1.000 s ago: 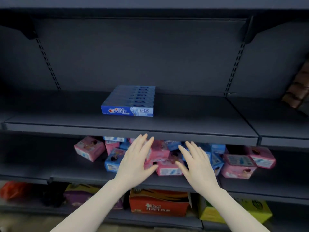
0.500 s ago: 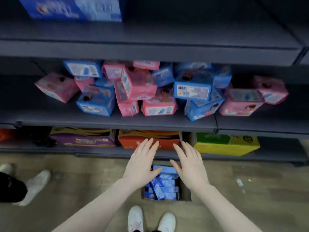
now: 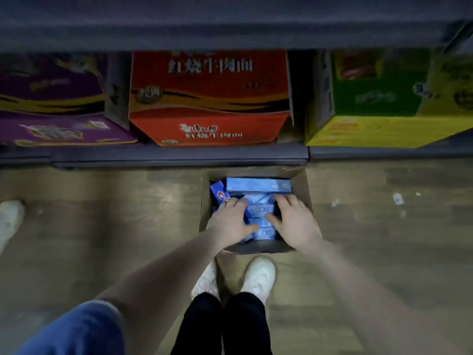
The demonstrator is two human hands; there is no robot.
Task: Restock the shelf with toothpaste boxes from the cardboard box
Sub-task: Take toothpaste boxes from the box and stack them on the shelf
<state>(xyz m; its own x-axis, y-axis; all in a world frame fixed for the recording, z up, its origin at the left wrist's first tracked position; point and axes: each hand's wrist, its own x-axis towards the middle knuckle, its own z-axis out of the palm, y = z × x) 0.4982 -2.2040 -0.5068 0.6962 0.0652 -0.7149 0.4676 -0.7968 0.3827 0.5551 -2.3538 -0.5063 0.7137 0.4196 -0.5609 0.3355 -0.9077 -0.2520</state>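
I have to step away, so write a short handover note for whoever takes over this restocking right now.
Left hand and right hand: both down inside the cardboard box on the floor, fingers on the blue toothpaste boxes; no firm grip visible yet.
Box stands in front of the bottom shelf, below the red carton.
Done: hands are at the stock.
Left: grip a batch, lift it and place it on the shelf, which is out of view; repeat.
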